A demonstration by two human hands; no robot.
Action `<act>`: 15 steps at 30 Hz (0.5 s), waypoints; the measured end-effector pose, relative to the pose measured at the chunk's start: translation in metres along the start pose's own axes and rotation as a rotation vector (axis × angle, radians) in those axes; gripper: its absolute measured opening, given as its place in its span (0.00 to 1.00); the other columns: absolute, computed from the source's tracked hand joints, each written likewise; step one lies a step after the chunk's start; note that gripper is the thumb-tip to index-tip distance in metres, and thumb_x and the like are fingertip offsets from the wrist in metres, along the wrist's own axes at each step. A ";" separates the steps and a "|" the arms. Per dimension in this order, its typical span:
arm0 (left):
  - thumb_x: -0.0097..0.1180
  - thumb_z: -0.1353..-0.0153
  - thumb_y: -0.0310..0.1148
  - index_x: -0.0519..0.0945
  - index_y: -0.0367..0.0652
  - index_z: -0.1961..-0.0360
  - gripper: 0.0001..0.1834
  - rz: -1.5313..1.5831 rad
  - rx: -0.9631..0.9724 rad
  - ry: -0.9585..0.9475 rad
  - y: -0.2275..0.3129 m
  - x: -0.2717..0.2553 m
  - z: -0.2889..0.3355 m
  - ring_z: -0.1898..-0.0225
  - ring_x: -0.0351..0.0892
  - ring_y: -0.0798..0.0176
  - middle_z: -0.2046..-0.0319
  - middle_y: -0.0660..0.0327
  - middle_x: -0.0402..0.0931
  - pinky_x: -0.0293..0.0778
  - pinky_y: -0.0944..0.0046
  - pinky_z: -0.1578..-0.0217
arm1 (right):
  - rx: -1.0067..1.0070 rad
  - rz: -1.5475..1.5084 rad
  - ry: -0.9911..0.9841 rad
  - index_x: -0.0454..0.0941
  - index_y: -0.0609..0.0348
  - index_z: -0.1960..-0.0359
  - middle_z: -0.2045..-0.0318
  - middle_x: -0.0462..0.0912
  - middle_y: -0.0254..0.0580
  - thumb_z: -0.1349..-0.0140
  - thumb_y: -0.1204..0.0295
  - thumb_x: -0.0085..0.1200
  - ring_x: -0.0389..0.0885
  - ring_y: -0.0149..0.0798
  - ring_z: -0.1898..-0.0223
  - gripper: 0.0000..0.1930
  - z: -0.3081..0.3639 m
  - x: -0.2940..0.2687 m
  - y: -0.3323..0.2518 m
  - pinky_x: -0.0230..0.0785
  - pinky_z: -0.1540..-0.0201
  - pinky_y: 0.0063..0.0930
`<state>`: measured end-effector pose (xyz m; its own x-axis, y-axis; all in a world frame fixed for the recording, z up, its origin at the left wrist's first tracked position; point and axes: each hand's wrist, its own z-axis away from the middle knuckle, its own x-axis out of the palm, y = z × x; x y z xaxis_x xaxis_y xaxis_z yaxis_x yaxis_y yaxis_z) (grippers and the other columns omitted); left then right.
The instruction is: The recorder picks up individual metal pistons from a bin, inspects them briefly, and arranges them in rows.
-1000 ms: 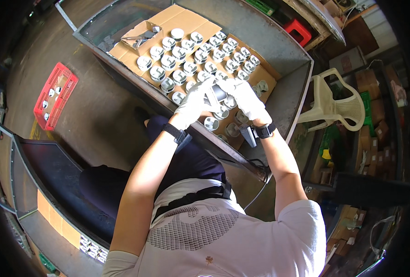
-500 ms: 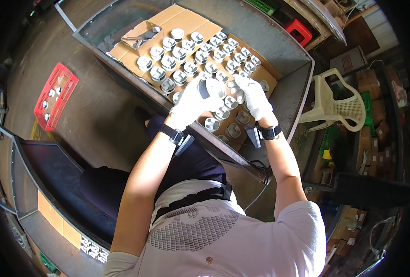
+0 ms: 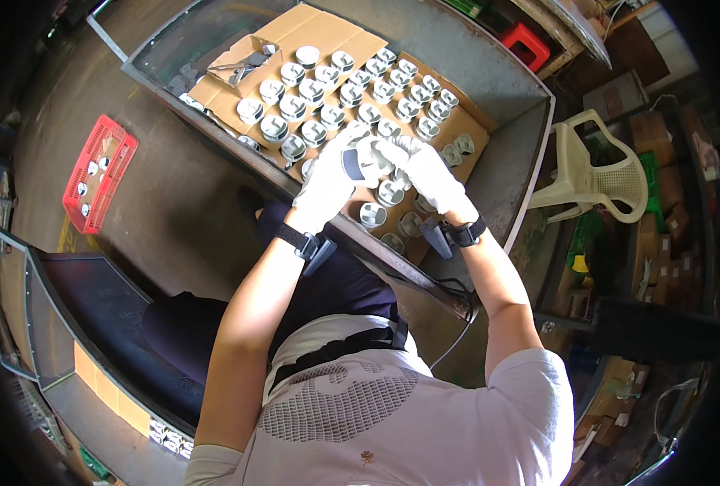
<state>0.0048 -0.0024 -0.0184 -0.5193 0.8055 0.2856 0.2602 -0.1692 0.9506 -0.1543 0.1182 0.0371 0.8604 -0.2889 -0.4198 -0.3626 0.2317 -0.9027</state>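
My left hand point(image 3: 326, 185), in a white glove, is closed around a silver piston point(image 3: 353, 164) with a dark patch on its side, holding it above the others. My right hand point(image 3: 430, 174), gloved as well, has its fingers bent together at the right side of this piston. Glare and the glove hide whatever its fingertips pinch. Below and around both hands, rows of similar pistons point(image 3: 293, 107) stand on a cardboard sheet point(image 3: 324, 29). A few stand just under my hands, such as one piston point(image 3: 372, 214) by the near edge.
Metal walls point(image 3: 502, 77) edge the work table. A small cardboard box point(image 3: 247, 68) with dark pieces sits at its far left. On the floor at left lies a red crate point(image 3: 125, 154) with several pistons. A cream plastic chair point(image 3: 580, 174) and a red stool point(image 3: 524, 44) stand at right.
My right hand has moved left and slightly down, from over the pistons to the one in my left hand. The left hand still grips its piston, now turned a little.
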 end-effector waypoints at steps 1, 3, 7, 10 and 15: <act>0.54 0.34 0.27 0.67 0.36 0.35 0.26 0.081 -0.015 0.043 -0.001 -0.001 -0.001 0.39 0.73 0.61 0.41 0.54 0.74 0.73 0.61 0.41 | 0.081 -0.073 0.052 0.84 0.61 0.55 0.70 0.83 0.30 0.30 0.54 0.54 0.74 0.20 0.73 0.20 0.000 0.002 0.002 0.66 0.70 0.19; 0.51 0.31 0.30 0.69 0.36 0.35 0.24 -0.148 0.030 0.095 0.012 0.009 0.005 0.40 0.74 0.62 0.42 0.55 0.75 0.72 0.62 0.40 | 0.117 -0.098 0.028 0.84 0.61 0.57 0.71 0.83 0.31 0.29 0.54 0.53 0.74 0.21 0.75 0.20 0.013 -0.002 -0.007 0.67 0.70 0.18; 0.46 0.26 0.35 0.71 0.36 0.37 0.21 0.107 -0.086 0.184 0.018 0.020 0.002 0.41 0.74 0.64 0.43 0.56 0.76 0.71 0.63 0.40 | -0.044 -0.436 -0.277 0.76 0.64 0.45 0.55 0.84 0.44 0.23 0.63 0.40 0.80 0.29 0.61 0.18 0.043 0.004 0.002 0.74 0.64 0.22; 0.49 0.27 0.33 0.69 0.38 0.34 0.23 0.040 -0.089 0.162 0.014 0.027 -0.002 0.42 0.75 0.64 0.41 0.55 0.75 0.72 0.64 0.42 | -0.333 0.007 -0.215 0.71 0.67 0.40 0.48 0.82 0.47 0.24 0.70 0.40 0.79 0.32 0.54 0.17 0.042 0.008 0.007 0.76 0.60 0.24; 0.52 0.30 0.40 0.68 0.36 0.34 0.28 -1.040 0.190 0.213 0.005 0.028 0.002 0.46 0.78 0.54 0.41 0.48 0.74 0.75 0.56 0.46 | -0.070 0.228 -0.249 0.79 0.58 0.47 0.57 0.85 0.46 0.30 0.75 0.45 0.83 0.41 0.60 0.14 0.029 -0.010 0.035 0.77 0.60 0.28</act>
<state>-0.0066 0.0208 -0.0056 -0.6853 0.3843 -0.6187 -0.2780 0.6472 0.7099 -0.1651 0.1558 0.0128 0.8123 0.0007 -0.5833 -0.5719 0.1972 -0.7963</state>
